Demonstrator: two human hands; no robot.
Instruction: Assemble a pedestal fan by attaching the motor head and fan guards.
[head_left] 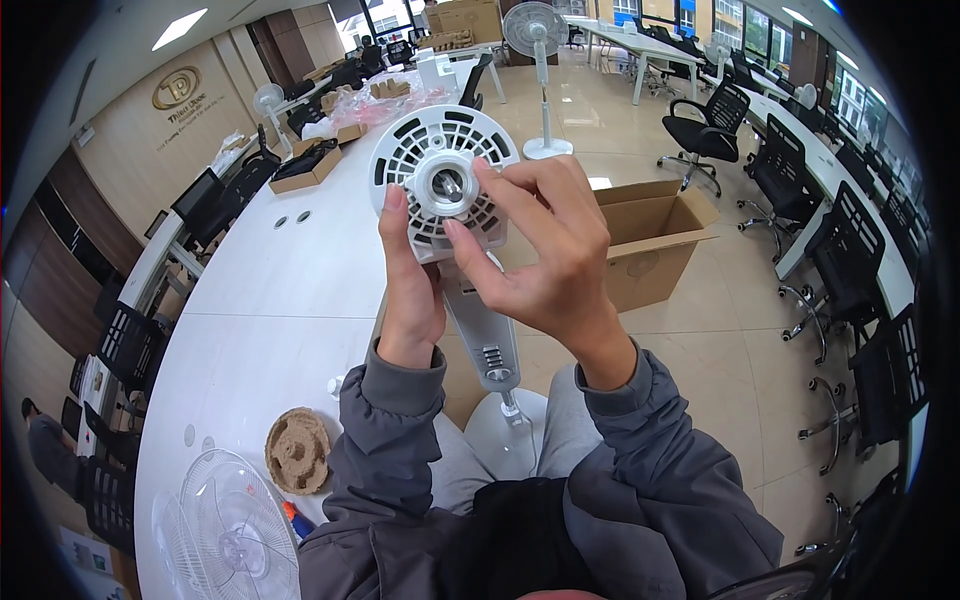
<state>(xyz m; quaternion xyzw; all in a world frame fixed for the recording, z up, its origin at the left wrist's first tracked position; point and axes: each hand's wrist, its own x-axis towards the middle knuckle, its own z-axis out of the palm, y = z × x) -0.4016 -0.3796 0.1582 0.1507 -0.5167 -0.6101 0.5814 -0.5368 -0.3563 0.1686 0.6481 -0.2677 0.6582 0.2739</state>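
Observation:
A white fan head with a slotted round face is raised in front of me, and a metal shaft shows at its centre. My left hand grips the head from its lower left, the thumb against the housing. With thumb and index finger, my right hand pinches the white ring nut around the shaft. Below the head, the grey fan column with its buttons runs down to a round white base between my legs.
On the white table at left lie a moulded pulp piece and clear fan parts with a wire guard. An open carton stands on the floor at right. Farther off are another standing fan and black office chairs.

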